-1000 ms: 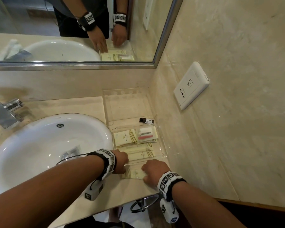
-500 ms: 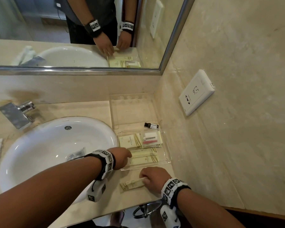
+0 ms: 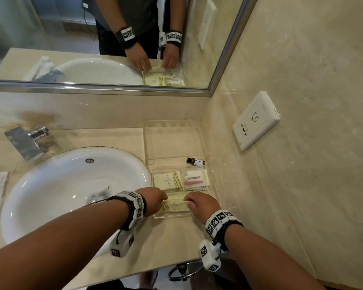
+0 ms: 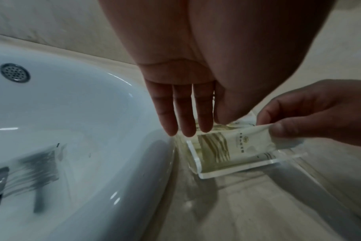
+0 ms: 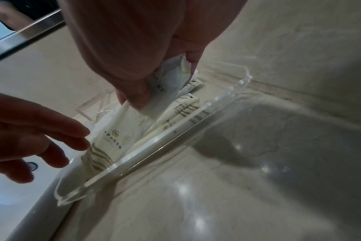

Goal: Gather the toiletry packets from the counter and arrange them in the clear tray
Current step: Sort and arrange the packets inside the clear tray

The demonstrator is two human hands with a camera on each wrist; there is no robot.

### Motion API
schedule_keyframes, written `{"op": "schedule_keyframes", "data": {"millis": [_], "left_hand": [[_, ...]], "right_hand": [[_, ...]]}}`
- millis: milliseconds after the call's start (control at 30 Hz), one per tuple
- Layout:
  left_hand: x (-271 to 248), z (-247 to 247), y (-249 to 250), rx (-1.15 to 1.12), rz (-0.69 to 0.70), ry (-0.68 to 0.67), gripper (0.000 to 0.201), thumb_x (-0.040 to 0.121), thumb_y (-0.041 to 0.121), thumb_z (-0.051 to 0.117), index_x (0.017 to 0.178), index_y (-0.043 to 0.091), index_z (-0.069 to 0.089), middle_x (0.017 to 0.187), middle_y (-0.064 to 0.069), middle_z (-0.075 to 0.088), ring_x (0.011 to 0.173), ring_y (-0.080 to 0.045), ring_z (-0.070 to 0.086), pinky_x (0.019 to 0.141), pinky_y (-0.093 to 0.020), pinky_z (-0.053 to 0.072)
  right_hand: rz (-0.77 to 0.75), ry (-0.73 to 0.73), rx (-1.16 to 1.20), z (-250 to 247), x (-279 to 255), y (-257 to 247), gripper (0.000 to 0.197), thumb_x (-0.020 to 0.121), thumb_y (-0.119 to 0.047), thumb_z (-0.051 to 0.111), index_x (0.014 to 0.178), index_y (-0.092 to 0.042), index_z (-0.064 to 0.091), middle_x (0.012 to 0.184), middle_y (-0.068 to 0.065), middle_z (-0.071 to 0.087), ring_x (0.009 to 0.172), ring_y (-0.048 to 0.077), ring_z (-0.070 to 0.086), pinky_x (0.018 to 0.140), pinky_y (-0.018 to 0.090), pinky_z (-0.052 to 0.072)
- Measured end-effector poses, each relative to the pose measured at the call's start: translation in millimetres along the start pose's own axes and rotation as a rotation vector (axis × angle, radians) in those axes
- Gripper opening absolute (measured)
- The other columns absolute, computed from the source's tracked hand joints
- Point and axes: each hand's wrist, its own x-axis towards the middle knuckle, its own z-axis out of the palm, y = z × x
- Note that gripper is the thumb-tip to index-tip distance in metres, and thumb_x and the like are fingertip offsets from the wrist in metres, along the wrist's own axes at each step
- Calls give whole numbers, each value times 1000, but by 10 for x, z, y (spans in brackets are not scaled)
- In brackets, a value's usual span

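A clear tray (image 3: 213,186) lies on the counter in the corner right of the basin, with several cream toiletry packets (image 3: 168,181) inside. My right hand (image 3: 199,203) pinches a cream packet (image 4: 235,145) with brown stripes by its right end, tilted, its lower edge inside the tray's front wall (image 5: 155,140). My left hand (image 4: 185,110) hovers at the tray's left side with fingers straight, holding nothing; whether its fingertips touch the packet (image 5: 111,135) I cannot tell. A clear pouch (image 3: 194,178) with a pink item lies at the tray's right.
A white basin (image 3: 71,189) sits left of the tray, a clear wrapper (image 3: 99,194) in it. A small dark-capped bottle (image 3: 195,162) lies just behind the packets. Faucet (image 3: 27,141) at back left. Marble wall with a socket (image 3: 256,120) bounds the right; mirror (image 3: 113,38) behind.
My right hand lifted the packet from the counter in front of the tray and brought it over the front wall into the tray. My left hand stayed at the tray's left side.
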Motion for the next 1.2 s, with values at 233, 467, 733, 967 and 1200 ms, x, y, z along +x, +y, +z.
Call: {"op": "schedule_keyframes", "data": {"millis": [233,467,733,967,1200], "left_hand": [[-31,115,46,162,102,-20,43,93,27,43,134,29,56,144,2,47,129,-24,43,105,-43,43],[-6,178,8,226,118,-78,47,91,32,49,138,27,52,155,4,33,139,-25,33,110,-46,39],[35,120,-21,79,30,-65,51,79,39,49,129,34,56,140,3,51,125,-22,52,103,-40,47],[-24,-57,-179,-54,-61,119,42,89,35,51,130,34,57,138,7,52,124,-16,52,103,-36,45],[-328,-200,-403,-165,-115,268,41,95,30,50,136,30,53,142,7,50,130,-15,48,109,-34,40]], "right_hand": [[-17,21,-139,63,181,-48,27,97,-30,52,116,-37,69,123,-14,69,116,13,60,96,32,48],[125,124,-187,156,147,-83,31,94,-20,54,117,-32,70,122,0,58,117,22,55,92,36,50],[134,35,-122,139,52,-52,34,95,-21,49,124,-28,64,133,-1,52,121,20,51,96,32,46],[116,75,-129,-17,67,-86,35,94,-20,49,122,-30,66,133,-3,53,124,16,48,101,29,44],[12,104,-143,-195,177,-329,35,93,-21,48,121,-29,67,134,-3,55,121,17,50,100,31,46]]}}
